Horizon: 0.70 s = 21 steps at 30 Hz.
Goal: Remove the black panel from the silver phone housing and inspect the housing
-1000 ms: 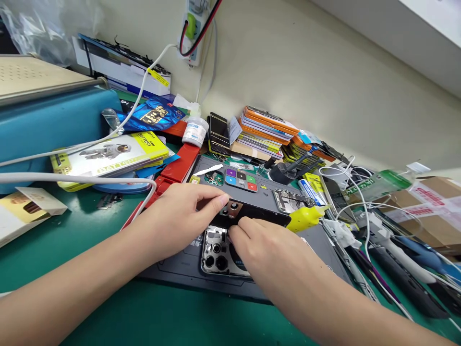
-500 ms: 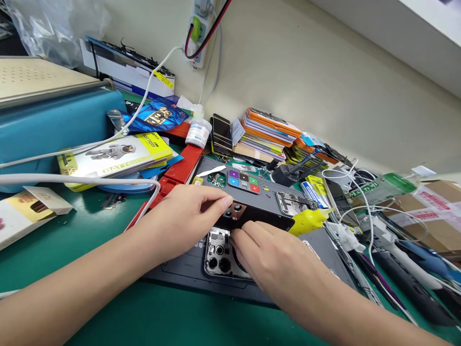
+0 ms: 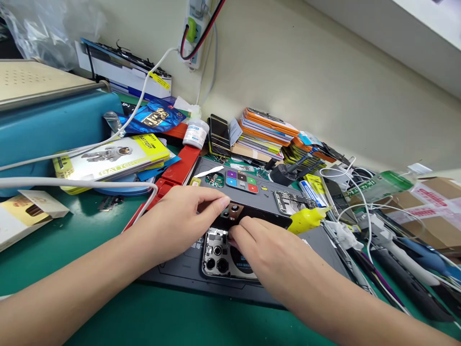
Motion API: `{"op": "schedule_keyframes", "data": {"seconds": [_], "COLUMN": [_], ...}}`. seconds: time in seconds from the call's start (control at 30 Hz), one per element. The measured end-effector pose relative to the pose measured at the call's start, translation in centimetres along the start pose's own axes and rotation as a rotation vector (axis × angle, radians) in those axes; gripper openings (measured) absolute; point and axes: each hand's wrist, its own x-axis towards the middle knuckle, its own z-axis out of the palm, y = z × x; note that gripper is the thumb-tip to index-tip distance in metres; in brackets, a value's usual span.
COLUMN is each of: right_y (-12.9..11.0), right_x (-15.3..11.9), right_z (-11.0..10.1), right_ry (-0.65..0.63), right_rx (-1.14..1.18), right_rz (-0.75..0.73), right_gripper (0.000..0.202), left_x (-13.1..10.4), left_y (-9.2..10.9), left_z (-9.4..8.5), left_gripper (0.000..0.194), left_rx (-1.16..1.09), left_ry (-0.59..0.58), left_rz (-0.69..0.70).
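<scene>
A dark phone back cover [image 3: 266,215] with camera openings is tilted up on its edge behind an opened smartphone [image 3: 217,251], whose camera lenses and metal plates are exposed. My left hand [image 3: 187,218] pinches the cover's upper edge near the camera openings between thumb and fingers. Closed just in front of the cover, my right hand [image 3: 268,250] has its fingertips down by the phone's inner parts; whatever they hold is hidden. Part of the phone lies out of sight under this hand. Both parts are over a grey repair mat [image 3: 173,271].
A yellow nozzle bottle [image 3: 306,220] lies right of the cover. Behind it are another opened phone [image 3: 288,203] and coloured compartments [image 3: 242,181]. A battery box [image 3: 111,156], a white jar [image 3: 195,133], stacked boxes [image 3: 266,127] and cables [image 3: 369,211] crowd the green bench [image 3: 180,317].
My right hand's fingers have shifted slightly, so more of the phone's dark round inner part shows. The left hand keeps its pinch. The whole view has moved a little.
</scene>
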Motion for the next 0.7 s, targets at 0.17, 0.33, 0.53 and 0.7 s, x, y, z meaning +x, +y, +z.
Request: {"op": "schedule_keyframes", "data": {"seconds": [0.17,0.33,0.53,0.7], "right_y": [-0.1,-0.2,0.0,0.2], "right_x": [0.4,1.2,1.3,1.4], "right_z": [-0.6,-1.1,-1.1,-1.6], "right_ry": [-0.004,-0.029,-0.046,-0.100], "right_rx": [-0.050,-0.146,-0.219,-0.197], "right_rz": [-0.010,-0.052,-0.090,-0.124], "right_gripper": [0.023,0.026,0.026,0.024], "left_x": [-0.1,0.0,-0.1,-0.1], "left_y": [0.0,-0.1,0.0,0.3], "left_z": [0.1,0.0,-0.2,-0.3], "left_gripper": [0.034,0.034,0.035,0.035], "left_rx": [-0.005,-0.003,0.013,0.010], "left_ry": [0.000,0.005,-0.004,-0.003], "left_rz": [0.002,0.008,0.008,0.015]}}
